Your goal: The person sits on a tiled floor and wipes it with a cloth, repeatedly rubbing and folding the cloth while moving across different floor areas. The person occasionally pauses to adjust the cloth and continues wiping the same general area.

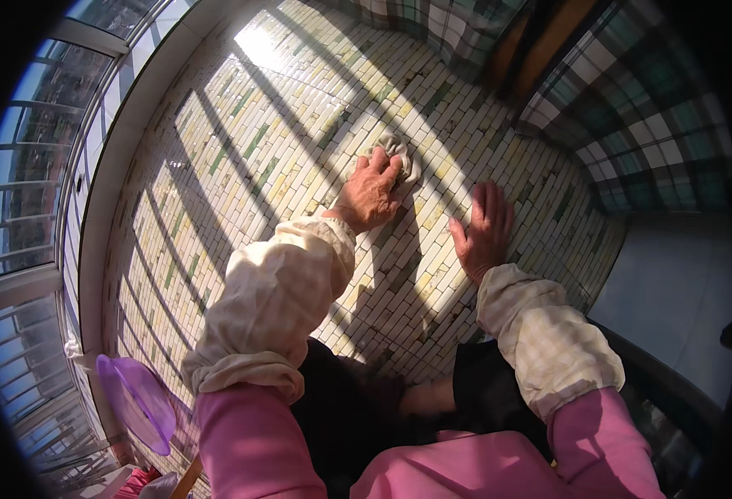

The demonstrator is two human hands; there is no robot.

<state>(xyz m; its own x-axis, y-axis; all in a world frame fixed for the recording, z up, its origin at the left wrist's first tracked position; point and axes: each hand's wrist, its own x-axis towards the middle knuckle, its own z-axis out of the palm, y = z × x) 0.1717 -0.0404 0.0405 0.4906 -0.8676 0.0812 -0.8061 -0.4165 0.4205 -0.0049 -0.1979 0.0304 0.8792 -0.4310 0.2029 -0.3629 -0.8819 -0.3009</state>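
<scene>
The left hand (372,193) presses down on a pale crumpled cloth (399,154), fingers curled over it, so only the cloth's far edge shows at about 1 o'clock from the knuckles; the rest is hidden under the palm. The cloth lies on a tiled floor (249,150) of small cream and green tiles, crossed by bars of sun and shadow. The right hand (484,229) lies flat on the same tiles at 3 o'clock of the left, fingers together and stretched out, holding nothing, and near the cloth without touching it. Both forearms wear cream checked sleeve covers (276,308) over pink sleeves.

At 7 o'clock in the view a purple see-through bowl (136,402) stands partly cut off by the dark rim; I cannot make out anything in it. At 9 o'clock a window with railings (25,166) curves away. At 1 o'clock hangs checked fabric (649,108), its upper part lost in shadow.
</scene>
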